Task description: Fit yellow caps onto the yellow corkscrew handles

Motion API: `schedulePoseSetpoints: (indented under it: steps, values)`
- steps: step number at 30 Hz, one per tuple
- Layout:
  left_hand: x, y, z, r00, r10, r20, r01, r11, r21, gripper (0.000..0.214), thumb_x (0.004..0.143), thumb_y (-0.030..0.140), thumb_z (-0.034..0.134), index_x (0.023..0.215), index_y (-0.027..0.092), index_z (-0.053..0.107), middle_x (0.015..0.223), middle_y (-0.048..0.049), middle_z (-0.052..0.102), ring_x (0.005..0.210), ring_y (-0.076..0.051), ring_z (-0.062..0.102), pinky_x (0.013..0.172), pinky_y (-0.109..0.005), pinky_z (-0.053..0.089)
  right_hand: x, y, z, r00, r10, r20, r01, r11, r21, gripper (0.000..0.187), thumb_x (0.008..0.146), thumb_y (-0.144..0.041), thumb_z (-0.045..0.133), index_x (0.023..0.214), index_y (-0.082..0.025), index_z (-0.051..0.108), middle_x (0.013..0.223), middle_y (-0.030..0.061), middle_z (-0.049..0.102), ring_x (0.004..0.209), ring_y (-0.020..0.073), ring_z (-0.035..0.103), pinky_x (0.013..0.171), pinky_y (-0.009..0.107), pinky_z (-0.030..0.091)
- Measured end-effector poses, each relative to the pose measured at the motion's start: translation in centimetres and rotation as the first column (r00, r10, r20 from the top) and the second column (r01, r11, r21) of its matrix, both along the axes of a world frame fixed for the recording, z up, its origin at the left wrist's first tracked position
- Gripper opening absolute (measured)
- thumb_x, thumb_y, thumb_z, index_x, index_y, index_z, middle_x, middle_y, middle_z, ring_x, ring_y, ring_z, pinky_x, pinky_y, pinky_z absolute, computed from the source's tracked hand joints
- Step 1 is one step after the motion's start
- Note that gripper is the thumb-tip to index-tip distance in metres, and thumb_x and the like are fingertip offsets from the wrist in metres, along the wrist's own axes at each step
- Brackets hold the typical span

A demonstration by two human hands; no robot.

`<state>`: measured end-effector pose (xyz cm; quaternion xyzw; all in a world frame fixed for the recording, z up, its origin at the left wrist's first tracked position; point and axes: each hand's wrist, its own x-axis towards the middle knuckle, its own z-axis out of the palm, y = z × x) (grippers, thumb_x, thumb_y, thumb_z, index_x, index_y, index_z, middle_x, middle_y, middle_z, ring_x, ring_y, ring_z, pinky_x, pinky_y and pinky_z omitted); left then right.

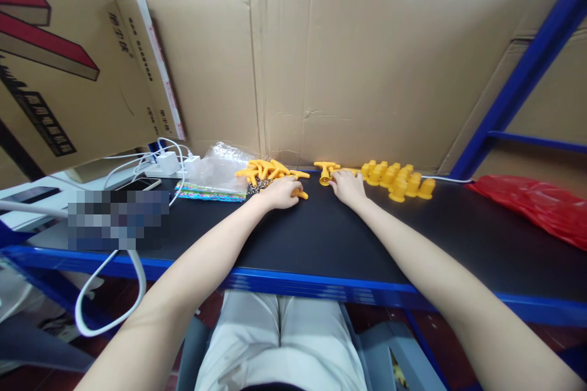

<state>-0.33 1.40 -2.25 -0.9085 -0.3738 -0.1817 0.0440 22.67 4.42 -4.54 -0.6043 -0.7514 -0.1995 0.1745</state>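
Note:
Both my arms reach across a black table top [321, 238] toward the cardboard back wall. My left hand [280, 191] lies on a heap of several orange T-shaped plastic pieces [266, 170], its fingers curled over one orange piece [300, 194]. My right hand [347, 186] rests palm down beside a single T-shaped piece [325, 170], fingertips touching it; what the fingers grip is hidden. To its right stands a cluster of several yellow bell-shaped caps [397, 178].
A clear plastic bag [219, 171] on colourful packets lies left of the heap. Further left are a phone [137, 184], a white charger [167, 164] and cables. A red plastic bag [536, 201] lies at the right. Cardboard [367, 67] walls the back; blue shelf posts [518, 85] stand to the right.

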Motion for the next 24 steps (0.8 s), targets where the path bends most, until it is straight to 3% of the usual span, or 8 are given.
schedulePoseSetpoints:
  steps: [7,13,20,24]
  values:
    - [0.0,0.4,-0.4,0.999,0.028,-0.016,-0.028,1.0,-0.005,0.029,0.076,0.013,0.051,0.102,0.017,0.064,0.105,-0.0102,0.065,0.1,-0.024,0.059,0.09,-0.037,0.044,0.2,0.3,0.0,0.999,-0.021,-0.037,0.021,1.0,0.004,0.024,0.091,-0.028,0.042,0.1,-0.015,0.06,0.109,0.0142,0.063,0.105,0.0268,0.052,0.084,0.04,0.031]
    - [0.5,-0.1,-0.5,0.984,0.171,-0.041,-0.17,0.985,0.035,0.026,0.084,0.027,0.049,0.103,0.017,0.063,0.106,-0.0098,0.064,0.101,-0.024,0.059,0.086,-0.035,0.046,0.1,-0.1,0.5,0.998,-0.047,-0.035,0.048,0.999,0.012,0.029,0.091,-0.032,0.04,0.103,-0.015,0.061,0.11,0.0137,0.061,0.103,0.0262,0.052,0.085,0.04,0.032]
    - [1.7,-0.6,-0.7,0.947,0.316,0.058,-0.315,0.949,-0.033,0.024,0.081,0.033,0.053,0.1,0.02,0.061,0.106,-0.0076,0.062,0.095,-0.023,0.061,0.081,-0.034,0.049,3.1,-1.6,5.2,0.976,-0.206,-0.072,0.206,0.979,-0.003,0.036,0.088,-0.038,0.043,0.11,-0.016,0.061,0.118,0.0148,0.057,0.108,0.0294,0.049,0.086,0.045,0.035]
    - [1.8,-0.5,-0.5,0.912,0.387,0.136,-0.379,0.922,-0.076,0.027,0.081,0.033,0.052,0.102,0.02,0.061,0.107,-0.0075,0.062,0.096,-0.024,0.06,0.083,-0.035,0.048,6.2,-2.5,7.7,0.895,-0.439,-0.074,0.43,0.896,-0.114,0.034,0.085,-0.029,0.046,0.106,-0.01,0.064,0.11,0.0196,0.059,0.105,0.0307,0.051,0.085,0.046,0.035]
